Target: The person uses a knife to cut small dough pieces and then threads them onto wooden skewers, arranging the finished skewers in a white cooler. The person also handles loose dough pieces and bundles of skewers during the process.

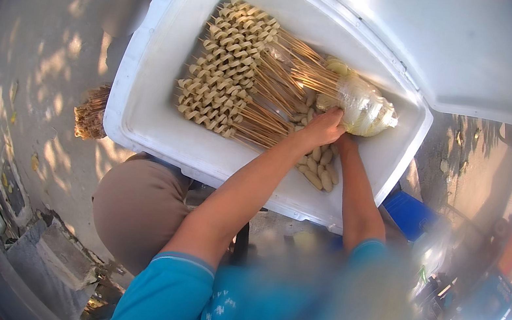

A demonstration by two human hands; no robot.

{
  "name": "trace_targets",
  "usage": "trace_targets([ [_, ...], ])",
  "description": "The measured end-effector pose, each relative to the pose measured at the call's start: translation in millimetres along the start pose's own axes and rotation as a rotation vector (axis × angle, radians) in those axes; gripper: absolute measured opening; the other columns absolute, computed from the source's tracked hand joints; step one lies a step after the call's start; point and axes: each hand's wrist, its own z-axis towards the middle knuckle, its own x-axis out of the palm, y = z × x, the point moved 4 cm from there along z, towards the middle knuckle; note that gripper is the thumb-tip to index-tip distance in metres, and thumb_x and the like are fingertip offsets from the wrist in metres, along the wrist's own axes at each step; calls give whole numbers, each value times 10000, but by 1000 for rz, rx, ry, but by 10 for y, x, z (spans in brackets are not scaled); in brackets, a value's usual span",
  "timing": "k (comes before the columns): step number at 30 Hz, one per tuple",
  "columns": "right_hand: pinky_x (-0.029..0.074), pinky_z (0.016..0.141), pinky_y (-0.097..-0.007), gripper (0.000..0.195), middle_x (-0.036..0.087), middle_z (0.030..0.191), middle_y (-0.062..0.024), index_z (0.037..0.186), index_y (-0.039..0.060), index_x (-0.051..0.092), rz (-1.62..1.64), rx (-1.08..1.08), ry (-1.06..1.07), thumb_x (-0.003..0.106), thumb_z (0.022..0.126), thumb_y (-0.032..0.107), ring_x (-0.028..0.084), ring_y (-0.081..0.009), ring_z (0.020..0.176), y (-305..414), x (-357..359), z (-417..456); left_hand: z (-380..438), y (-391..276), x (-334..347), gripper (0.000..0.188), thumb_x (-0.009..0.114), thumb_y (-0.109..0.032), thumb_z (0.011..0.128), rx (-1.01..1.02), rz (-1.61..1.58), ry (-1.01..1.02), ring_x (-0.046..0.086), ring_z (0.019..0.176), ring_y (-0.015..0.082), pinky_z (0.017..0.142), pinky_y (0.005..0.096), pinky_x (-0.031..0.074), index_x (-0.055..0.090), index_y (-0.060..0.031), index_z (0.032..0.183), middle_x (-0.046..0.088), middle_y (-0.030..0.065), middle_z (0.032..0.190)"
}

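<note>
An open white plastic cooler box point(141, 130) lies before me. Along its left part are rows of pale spiral-cut pieces on wooden skewers point(227, 66), their bare sticks pointing right. At the right end lies a plastic-wrapped bundle of pale food point(363, 104), with skewer sticks coming out of its left side. My left hand point(325, 128) is at the lower left edge of this bundle, fingers curled; what it grips cannot be made out. My right hand point(347, 143) reaches in just beside it, its fingers hidden under the bundle. Small pale oblong pieces point(319, 167) lie loose below both hands.
The raised white lid point(494, 61) stands beyond the box's far edge. A stack of brown sticks or bark-like material point(92, 110) sits on the ground left of the box. A blue object point(406, 215) is near its lower right corner. My knee point(139, 209) touches or nears the front.
</note>
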Motion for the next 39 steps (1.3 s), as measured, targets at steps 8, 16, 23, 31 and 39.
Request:
trace_targets([
  [8,470,825,-440,373,624,1041,-164,1094,76,572,78,127,236,552,838,347,594,-333,962,472,-263,-593,-10,-87,-62,289,502,-185,846,-118,8,47,494,1020,395,855,431,418,482,34,1035,499,214,1111],
  [16,446,836,-432,357,564,1134,-173,1175,82,528,166,104,127,529,868,264,538,-324,1049,833,-565,-640,36,-28,-61,308,476,-233,851,-167,112,95,510,1021,401,866,453,409,520,19,1023,527,219,1108],
  [23,392,891,-430,382,491,1256,-139,1260,128,460,-314,-230,-499,437,894,237,479,-295,1050,635,85,125,8,-179,-122,296,504,-275,861,-55,339,104,533,958,379,835,471,394,538,11,930,570,200,1006],
  [31,406,887,-404,451,586,1098,-109,1219,187,503,-104,-65,-84,530,832,417,512,-295,1056,638,140,286,-26,-51,-114,316,493,-301,863,-131,308,137,516,1014,355,897,496,330,549,4,927,579,176,1003],
  [39,443,808,-414,370,597,971,-130,1077,128,557,-46,-37,-109,582,794,366,557,-289,960,690,-14,-16,-27,-228,-129,334,516,-303,859,-90,278,142,542,925,394,830,464,406,548,11,967,581,202,988],
])
